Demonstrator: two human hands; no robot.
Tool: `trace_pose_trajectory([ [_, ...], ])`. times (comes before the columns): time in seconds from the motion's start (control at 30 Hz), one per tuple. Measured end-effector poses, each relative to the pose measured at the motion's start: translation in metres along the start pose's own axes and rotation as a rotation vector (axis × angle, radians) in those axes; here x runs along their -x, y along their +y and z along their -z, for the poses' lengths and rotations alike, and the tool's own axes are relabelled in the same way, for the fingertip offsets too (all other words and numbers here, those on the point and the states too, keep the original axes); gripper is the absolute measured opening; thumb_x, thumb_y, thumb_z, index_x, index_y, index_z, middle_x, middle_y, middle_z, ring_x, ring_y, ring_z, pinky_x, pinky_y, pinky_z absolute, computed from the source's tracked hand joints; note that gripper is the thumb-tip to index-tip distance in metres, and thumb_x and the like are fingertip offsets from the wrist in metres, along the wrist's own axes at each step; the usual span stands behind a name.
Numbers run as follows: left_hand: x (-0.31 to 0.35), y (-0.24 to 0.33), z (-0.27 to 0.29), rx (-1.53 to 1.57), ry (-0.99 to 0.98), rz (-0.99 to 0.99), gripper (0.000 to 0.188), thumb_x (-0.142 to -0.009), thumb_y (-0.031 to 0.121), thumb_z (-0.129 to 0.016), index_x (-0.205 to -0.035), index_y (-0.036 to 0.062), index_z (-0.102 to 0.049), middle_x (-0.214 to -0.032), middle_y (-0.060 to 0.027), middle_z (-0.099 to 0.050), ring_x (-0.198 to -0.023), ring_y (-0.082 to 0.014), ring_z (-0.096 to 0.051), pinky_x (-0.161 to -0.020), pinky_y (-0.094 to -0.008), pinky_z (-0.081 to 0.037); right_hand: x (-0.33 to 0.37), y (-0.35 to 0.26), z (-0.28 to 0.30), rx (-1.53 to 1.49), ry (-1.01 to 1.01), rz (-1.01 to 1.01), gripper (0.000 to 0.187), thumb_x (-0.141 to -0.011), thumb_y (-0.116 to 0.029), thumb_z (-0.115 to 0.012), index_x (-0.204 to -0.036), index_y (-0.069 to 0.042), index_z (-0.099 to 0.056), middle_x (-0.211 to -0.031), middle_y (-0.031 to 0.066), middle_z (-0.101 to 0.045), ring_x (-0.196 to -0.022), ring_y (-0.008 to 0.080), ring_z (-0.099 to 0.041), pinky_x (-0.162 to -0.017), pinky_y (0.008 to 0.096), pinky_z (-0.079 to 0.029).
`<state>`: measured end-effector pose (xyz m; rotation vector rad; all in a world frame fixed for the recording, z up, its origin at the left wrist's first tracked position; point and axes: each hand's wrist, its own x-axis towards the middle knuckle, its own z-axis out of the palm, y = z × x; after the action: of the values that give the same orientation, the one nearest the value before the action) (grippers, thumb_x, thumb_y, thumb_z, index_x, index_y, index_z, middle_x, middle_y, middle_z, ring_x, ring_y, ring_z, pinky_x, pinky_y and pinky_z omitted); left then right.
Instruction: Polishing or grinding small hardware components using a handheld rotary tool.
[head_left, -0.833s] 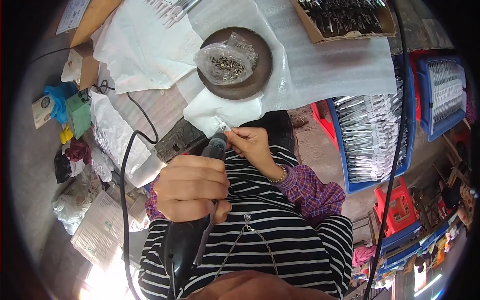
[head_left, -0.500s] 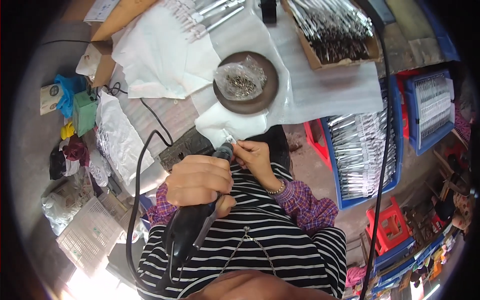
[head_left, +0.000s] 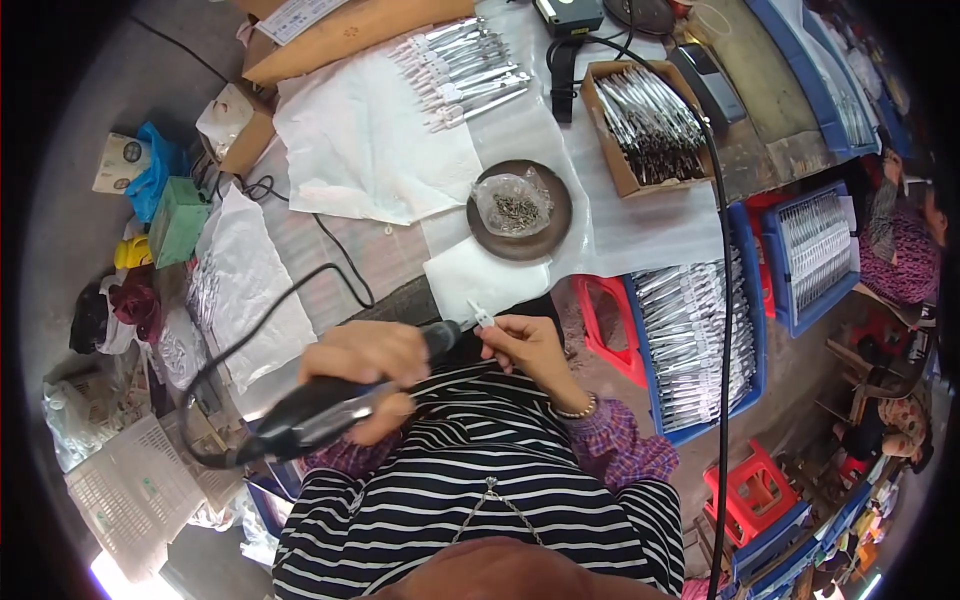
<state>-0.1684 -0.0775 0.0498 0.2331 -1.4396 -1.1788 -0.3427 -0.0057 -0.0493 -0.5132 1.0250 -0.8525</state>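
Observation:
My left hand [head_left: 362, 352] is wrapped round a black corded electric screwdriver [head_left: 315, 412], slightly smeared by motion. The tool lies tilted, its nose pointing up and right at a small silvery-white metal piece [head_left: 482, 314]. That piece is pinched between the thumb and fingers of my right hand [head_left: 532, 350]. Whether the bit touches it I cannot tell. Just beyond, a folded white cloth [head_left: 455, 275] lies at the table's near edge. A round brown dish [head_left: 492, 246] behind it holds a clear plastic bag [head_left: 513, 205] of small metal screws.
Rows of silvery metal parts [head_left: 460, 72] lie on white sheeting at the back. A cardboard box [head_left: 628, 185] of similar parts stands back right. Blue crates [head_left: 757, 385] and red stools [head_left: 745, 490] are to my right. The black cord [head_left: 255, 345] loops at left; another cable [head_left: 727, 350] hangs at right.
The screwdriver has swung from steep to flatter, its rear end moving left with my left hand. My right hand has shifted slightly right and down with the metal piece. The view has tilted.

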Motion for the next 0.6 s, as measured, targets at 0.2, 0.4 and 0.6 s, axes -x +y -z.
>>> trace_pose_trajectory([
  [0.2, 0.013, 0.043, 0.030, -0.116, 0.106, 0.008, 0.031, -0.079, 0.010, -0.065, -0.098, 0.0049, -0.040, -0.077, -0.0123, -0.055, -0.062, -0.0238, -0.055, -0.063, -0.0387, -0.047, -0.030, -0.102, -0.008, 0.735, -0.034, 0.788, 0.011, -0.082, -0.005, -0.060, -0.090, 0.002, -0.062, -0.066, 0.0065, -0.051, -0.060, 0.0149, -0.055, -0.052, 0.0266, -0.041],
  [0.4, 0.051, 0.055, 0.042, -0.166, 0.283, 0.047, 0.033, -0.080, 0.011, -0.067, -0.098, 0.0055, -0.040, -0.075, -0.0117, -0.055, -0.062, -0.0229, -0.055, -0.062, -0.0385, -0.045, -0.137, -0.174, -0.009, 1.317, 0.196, 0.858, 0.009, -0.071, -0.005, -0.063, -0.079, -0.008, -0.065, -0.073, 0.0107, -0.063, -0.072, 0.0303, -0.062, -0.062, 0.0398, -0.047],
  [0.6, 0.061, 0.061, 0.045, -0.175, 0.424, 0.131, 0.036, -0.079, 0.013, -0.069, -0.098, 0.0062, -0.039, -0.074, -0.0109, -0.054, -0.064, -0.0233, -0.054, -0.063, -0.0400, -0.044, -0.193, -0.183, 0.016, 1.622, 0.313, 0.767, 0.007, -0.066, -0.013, -0.068, -0.072, -0.009, -0.067, -0.070, 0.0089, -0.065, -0.069, 0.0275, -0.064, -0.060, 0.0370, -0.049],
])
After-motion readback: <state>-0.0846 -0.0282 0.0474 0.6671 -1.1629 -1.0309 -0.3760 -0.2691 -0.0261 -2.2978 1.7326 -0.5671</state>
